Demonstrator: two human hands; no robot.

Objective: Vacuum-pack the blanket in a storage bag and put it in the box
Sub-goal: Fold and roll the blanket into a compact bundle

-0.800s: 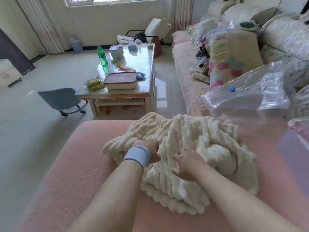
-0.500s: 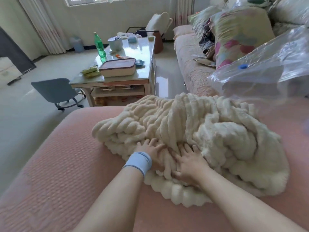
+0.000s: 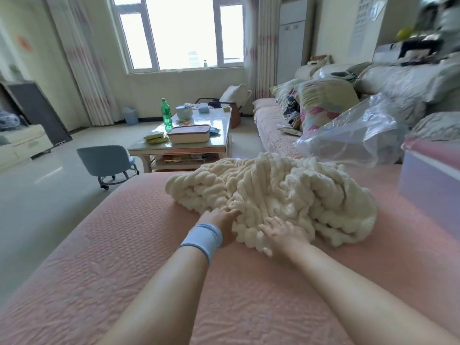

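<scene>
Smoothing the blanket (image 3: 273, 192), seemingly, left hand (image 3: 220, 220) and right hand (image 3: 283, 231) press flat, grip wide and empty; next it needs folding for the storage bag (image 3: 353, 135).

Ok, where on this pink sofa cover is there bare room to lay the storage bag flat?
The widest bare patch of the pink cover lies left of the blanket and left hand, out to the cover's edge. The right is crowded: the box stands beside the blanket, the storage bag behind it.
</scene>
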